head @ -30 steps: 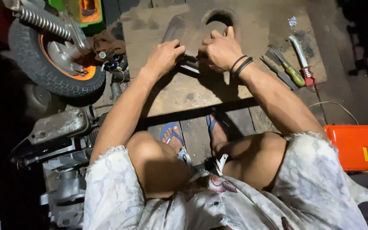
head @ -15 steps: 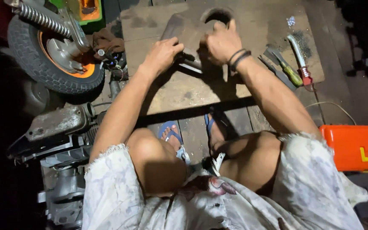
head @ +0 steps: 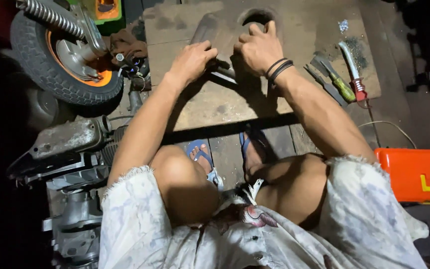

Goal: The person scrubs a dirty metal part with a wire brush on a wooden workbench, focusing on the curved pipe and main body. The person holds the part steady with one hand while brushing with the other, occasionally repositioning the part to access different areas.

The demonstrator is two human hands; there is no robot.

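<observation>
Both hands closed on a dark metal bar [head: 221,69] lying on the board [head: 210,104], long axis running left-right, left hand [head: 192,61] and right hand [head: 259,47] gripping opposite ends, equally near.

Arms: bare, no sleeves visible. Left hand [head: 192,60]: no rings, no wristwear. Right hand [head: 259,47]: no rings visible; right wrist carries black bands [head: 277,68], thin, stacked close together. Shorts [head: 140,224]: white or pale fabric, faint mottled pattern, frayed raw hems at both legs, darker reddish patch at centre front. Knees bare. Feet: blue flip-flops [head: 201,154], strap type, toes exposed.
</observation>
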